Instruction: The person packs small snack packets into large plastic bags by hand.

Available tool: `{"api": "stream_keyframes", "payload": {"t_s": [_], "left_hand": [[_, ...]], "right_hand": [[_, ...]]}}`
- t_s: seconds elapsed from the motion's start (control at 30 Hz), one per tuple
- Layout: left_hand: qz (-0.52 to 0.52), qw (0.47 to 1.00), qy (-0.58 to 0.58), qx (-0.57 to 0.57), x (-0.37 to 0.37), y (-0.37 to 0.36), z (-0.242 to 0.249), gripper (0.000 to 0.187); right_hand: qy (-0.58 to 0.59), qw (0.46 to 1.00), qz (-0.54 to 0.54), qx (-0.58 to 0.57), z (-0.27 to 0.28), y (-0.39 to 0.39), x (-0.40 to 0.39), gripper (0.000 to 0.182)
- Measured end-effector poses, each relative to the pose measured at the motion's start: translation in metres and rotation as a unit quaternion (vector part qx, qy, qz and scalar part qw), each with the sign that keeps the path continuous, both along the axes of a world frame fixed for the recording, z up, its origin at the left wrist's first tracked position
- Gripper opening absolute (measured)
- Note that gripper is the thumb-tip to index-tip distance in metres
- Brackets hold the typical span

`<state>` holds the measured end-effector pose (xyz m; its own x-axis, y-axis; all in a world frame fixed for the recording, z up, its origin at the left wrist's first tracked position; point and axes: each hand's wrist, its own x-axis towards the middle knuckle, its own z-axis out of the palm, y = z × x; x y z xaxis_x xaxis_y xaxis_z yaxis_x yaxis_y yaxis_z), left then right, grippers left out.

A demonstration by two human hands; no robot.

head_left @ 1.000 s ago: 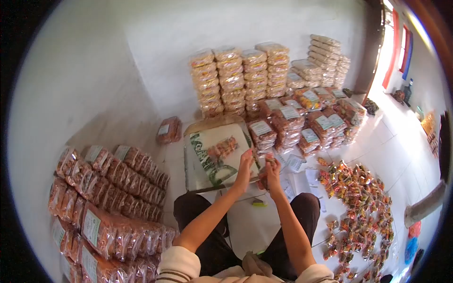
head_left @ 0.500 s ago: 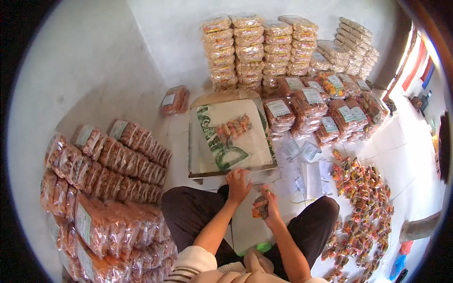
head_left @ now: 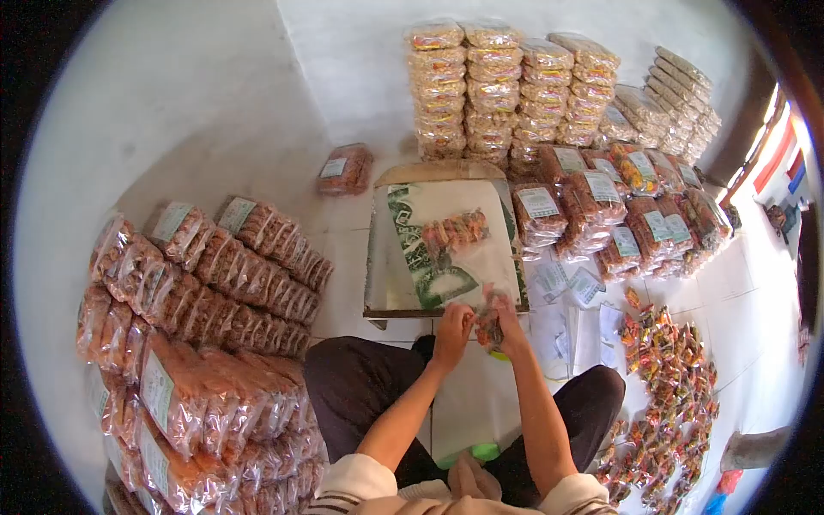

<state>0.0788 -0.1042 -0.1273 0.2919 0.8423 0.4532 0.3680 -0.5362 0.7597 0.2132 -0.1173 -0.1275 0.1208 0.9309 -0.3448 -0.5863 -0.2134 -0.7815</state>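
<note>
Near the middle of the frame, a little below centre, the right hand (head_left: 508,330) holds a small snack packet (head_left: 490,326). Its grip is pressed around the packet, with the fingers curled over its right side. The left hand (head_left: 452,326) is just beside it on the left; its fingers are bent toward the packet and seem to touch its left edge, but I cannot tell whether they pinch it. So the packet lies between the two hands, more inside the right one, and its long axis seems to run up and down in the frame, though the fingers hide much of it.

Directly above the hands is a flat board (head_left: 378,283) with a printed sheet (head_left: 421,257) on it, and a short row of snack pieces (head_left: 455,230) lies on that sheet, apart from the hands. Loose small packets (head_left: 678,369) cover the floor at the right. Stacked bags (head_left: 215,283) stand at the left.
</note>
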Motion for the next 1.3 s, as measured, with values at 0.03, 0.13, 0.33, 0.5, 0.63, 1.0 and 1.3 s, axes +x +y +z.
{"api": "stream_keyframes", "payload": {"t_s": [0.03,0.13,0.33,0.5,0.63,1.0,1.3], "left_hand": [[-0.023,0.999,-0.024,-0.015,-0.001,-0.001,0.002,0.011],[-0.064,0.997,0.010,0.036,-0.004,-0.010,0.017,0.013],[-0.165,0.985,-0.018,0.039,-0.020,-0.005,0.036,0.020],[0.040,0.994,0.074,0.074,0.002,0.083,0.026,0.028],[0.000,0.981,0.172,0.088,0.012,0.109,-0.004,0.029],[0.004,0.975,0.204,0.086,0.009,0.113,-0.017,0.040],[-0.029,0.983,0.174,0.060,0.001,0.118,-0.017,0.044]], "right_hand": [[-0.034,0.998,-0.017,0.054,-0.008,0.011,0.000,0.021],[-0.083,0.986,-0.125,0.069,-0.038,0.052,-0.013,0.023],[-0.172,0.904,-0.367,0.132,-0.070,0.104,-0.035,0.040],[0.068,0.953,-0.291,0.051,-0.089,0.109,-0.040,0.042],[-0.072,0.953,-0.296,0.001,-0.050,0.104,-0.051,0.053],[-0.400,0.873,-0.249,0.126,-0.046,0.080,-0.047,0.052],[-0.610,0.769,-0.148,0.116,-0.050,0.089,-0.018,0.047]]}}
